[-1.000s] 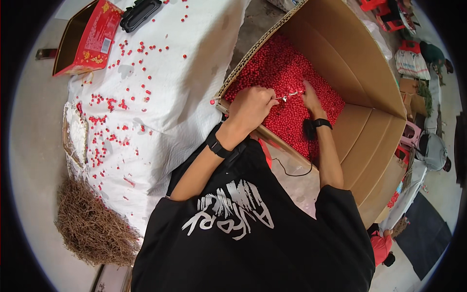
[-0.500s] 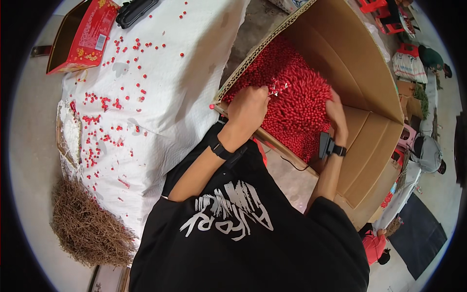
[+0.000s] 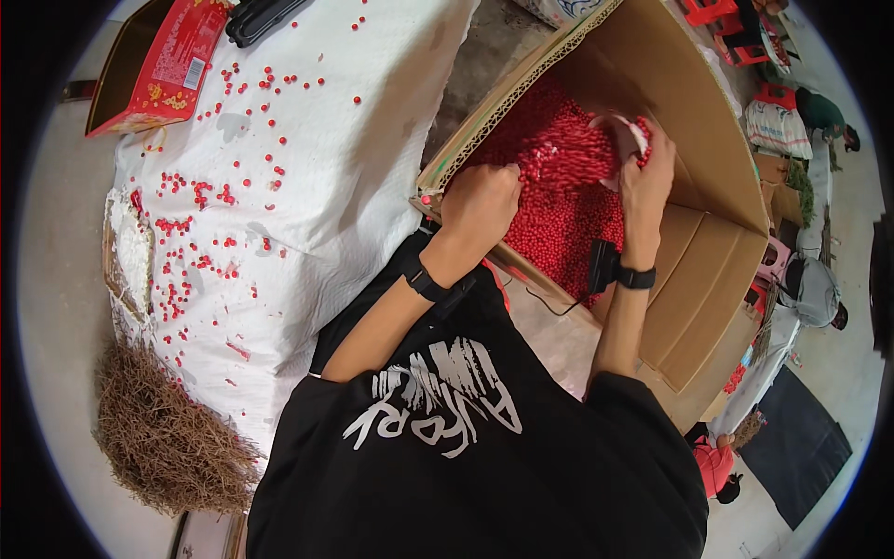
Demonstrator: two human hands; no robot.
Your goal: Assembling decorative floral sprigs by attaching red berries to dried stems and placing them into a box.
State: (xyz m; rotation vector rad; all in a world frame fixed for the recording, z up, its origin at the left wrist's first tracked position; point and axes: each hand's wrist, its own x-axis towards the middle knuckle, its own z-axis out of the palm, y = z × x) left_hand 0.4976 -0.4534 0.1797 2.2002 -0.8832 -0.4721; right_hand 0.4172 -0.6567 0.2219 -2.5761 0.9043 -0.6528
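Loose small red berries (image 3: pixel 559 228) fill the lower part of a large open cardboard box (image 3: pixel 717 158). Over its near left part my left hand (image 3: pixel 480 216) is closed in a fist, with what it grips hidden. A motion-blurred mass of red berries (image 3: pixel 570 156) is just beyond its fingertips. At the box's right side my right hand (image 3: pixel 649 182) is wrapped round a white, curved, bowl-like thing (image 3: pixel 635 136), with red berries at its edge. Each wrist has a black band, and a dark box-shaped device (image 3: pixel 602 265) hangs beside the right one.
A white cloth (image 3: pixel 326 168) on the left carries scattered red berries, a red carton (image 3: pixel 172 70) and a black object (image 3: pixel 256 19). A pile of brown twigs (image 3: pixel 168 433) lies at the near left. People and red stools (image 3: pixel 778 96) are at the far right.
My right hand has moved up and turned, and the white curved thing now shows in it. The berries by my left hand have become blurred and shifted. My left hand stays nearly in place.
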